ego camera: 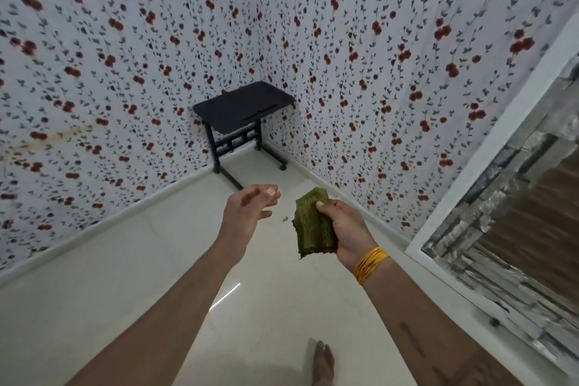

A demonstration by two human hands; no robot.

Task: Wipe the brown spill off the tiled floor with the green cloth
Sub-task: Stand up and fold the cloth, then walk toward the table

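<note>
Standing, I grip the folded green cloth in my right hand; my left hand hangs loose and empty. Only a small dark speck marks the tiled floor; I should crouch and press flat.

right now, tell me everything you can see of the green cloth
The green cloth is olive, with a coarse woven or knitted texture and a ragged lower edge. It is folded into a thick pad and held upright in the air above the pale floor. The right hand grips it, thumb pressed on its front. Nothing else touches it.
</note>
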